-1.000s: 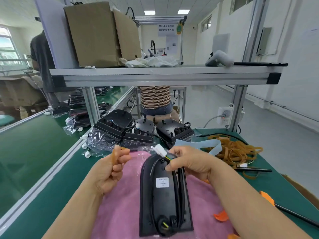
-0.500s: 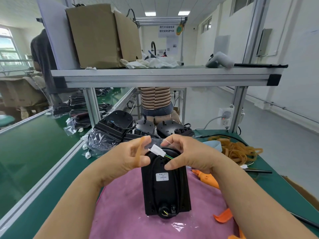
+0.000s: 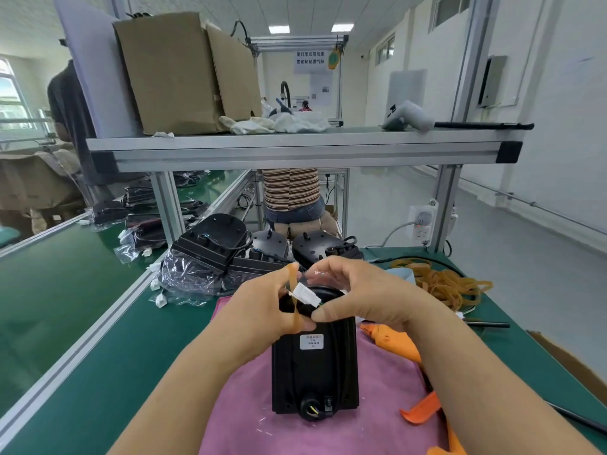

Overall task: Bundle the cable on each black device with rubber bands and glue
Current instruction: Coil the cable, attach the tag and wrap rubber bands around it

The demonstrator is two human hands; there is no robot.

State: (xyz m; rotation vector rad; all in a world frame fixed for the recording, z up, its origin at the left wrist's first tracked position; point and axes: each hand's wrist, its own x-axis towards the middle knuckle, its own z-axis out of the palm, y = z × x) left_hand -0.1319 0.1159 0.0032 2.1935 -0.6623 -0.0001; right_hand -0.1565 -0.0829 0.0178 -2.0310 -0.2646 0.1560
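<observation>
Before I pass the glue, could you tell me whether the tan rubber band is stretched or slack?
Stretched: the tan rubber band runs taut across the left hand, beside the white plastic connector.

The device (image 3: 315, 366) lies on a cloth (image 3: 377, 405) on the tabletop (image 3: 131, 372). At its far end the left hand (image 3: 262, 310), a rubber band (image 3: 292, 302) looped over it, meets the right hand (image 3: 364, 297), which pinches the cable end (image 3: 307, 295). A glue gun (image 3: 391, 339) lies just right of the device. Behind it sit piled devices (image 3: 216, 241), and behind to the right, a heap of bands (image 3: 450, 285).
</observation>
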